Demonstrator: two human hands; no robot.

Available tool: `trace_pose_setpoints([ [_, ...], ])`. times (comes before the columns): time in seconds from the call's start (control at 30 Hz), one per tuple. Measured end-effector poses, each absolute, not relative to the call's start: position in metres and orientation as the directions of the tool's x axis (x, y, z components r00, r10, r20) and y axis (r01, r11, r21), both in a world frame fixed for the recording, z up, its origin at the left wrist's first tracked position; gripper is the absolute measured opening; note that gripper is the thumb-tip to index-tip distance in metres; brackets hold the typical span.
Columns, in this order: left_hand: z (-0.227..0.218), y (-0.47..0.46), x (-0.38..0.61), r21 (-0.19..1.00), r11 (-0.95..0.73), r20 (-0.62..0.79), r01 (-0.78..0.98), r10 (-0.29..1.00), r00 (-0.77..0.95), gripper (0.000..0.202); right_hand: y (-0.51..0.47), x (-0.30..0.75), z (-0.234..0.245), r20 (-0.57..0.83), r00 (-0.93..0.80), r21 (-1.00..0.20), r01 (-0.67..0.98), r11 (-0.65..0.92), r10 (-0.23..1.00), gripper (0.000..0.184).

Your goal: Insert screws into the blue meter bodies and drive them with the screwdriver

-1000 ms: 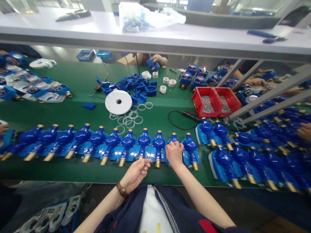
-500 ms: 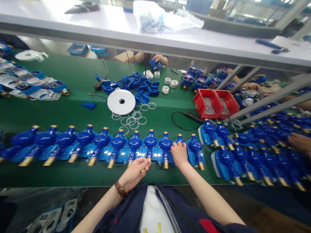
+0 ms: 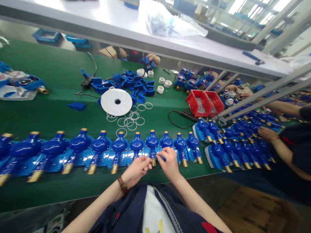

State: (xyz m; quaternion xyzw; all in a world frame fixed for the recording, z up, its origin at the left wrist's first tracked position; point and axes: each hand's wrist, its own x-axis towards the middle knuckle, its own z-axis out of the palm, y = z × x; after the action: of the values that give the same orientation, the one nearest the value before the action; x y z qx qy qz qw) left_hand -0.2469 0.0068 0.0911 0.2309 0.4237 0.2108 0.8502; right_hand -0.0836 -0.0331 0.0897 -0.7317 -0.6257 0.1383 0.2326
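A long row of blue meter bodies (image 3: 119, 146) with brass pipe ends lies across the near side of the green table, on light-blue backs. My left hand (image 3: 138, 169) is at the row's near edge, thumb and fingers pinched; whatever is between them is too small to make out. Just to its right, my right hand (image 3: 170, 163) also has its thumb and forefinger closed together, over the lower part of a meter body. The brass end (image 3: 153, 161) of one meter body shows between the two hands.
Behind the row lie clear rings (image 3: 131, 123), a white disc (image 3: 116, 102), blue plastic pieces (image 3: 136, 84) and white collars (image 3: 167, 84). A red two-part bin (image 3: 205, 103) and a corded tool (image 3: 187, 115) are right of these. Another person's hand (image 3: 267, 133) is at the right-hand meters.
My right hand has come left from a meter body farther along the row to beside my left hand. The left hand stays pinched. The view has shifted right.
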Motion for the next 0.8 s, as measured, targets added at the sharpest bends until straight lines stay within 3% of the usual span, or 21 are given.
trace_pose_setpoints([
  [0.1, 0.088, 0.011, -0.258, 0.542, 0.821, -0.685, -0.179, 0.555, 0.473, 0.037, -0.011, -0.060, 0.071, 0.046, 0.215, -0.154, 0.966, -0.206, 0.976, 0.016],
  [0.17, 0.087, 0.013, -0.267, 0.525, 0.826, -0.696, -0.205, 0.555, 0.456, 0.032, -0.002, -0.052, 0.058, -0.012, 0.154, -0.055, 0.986, -0.154, 0.988, 0.018],
  [0.3, 0.093, 0.016, -0.283, 0.449, 0.854, -0.682, -0.263, 0.518, 0.516, 0.017, 0.002, -0.053, 0.043, -0.036, 0.108, 0.001, 0.994, -0.108, 0.994, 0.023],
  [0.4, 0.096, 0.015, -0.291, 0.394, 0.869, -0.653, -0.300, 0.494, 0.573, 0.017, 0.000, -0.057, 0.042, -0.029, 0.125, 0.037, 0.992, -0.124, 0.992, 0.024],
  [0.57, 0.093, 0.013, -0.289, 0.406, 0.855, -0.639, -0.323, 0.518, 0.569, 0.008, 0.000, -0.060, 0.046, -0.034, 0.098, 0.088, 0.992, -0.095, 0.995, 0.024],
  [0.8, 0.091, 0.013, -0.278, 0.401, 0.870, -0.672, -0.287, 0.492, 0.553, 0.013, 0.007, -0.061, 0.053, -0.052, 0.079, 0.070, 0.995, -0.076, 0.995, 0.018],
])
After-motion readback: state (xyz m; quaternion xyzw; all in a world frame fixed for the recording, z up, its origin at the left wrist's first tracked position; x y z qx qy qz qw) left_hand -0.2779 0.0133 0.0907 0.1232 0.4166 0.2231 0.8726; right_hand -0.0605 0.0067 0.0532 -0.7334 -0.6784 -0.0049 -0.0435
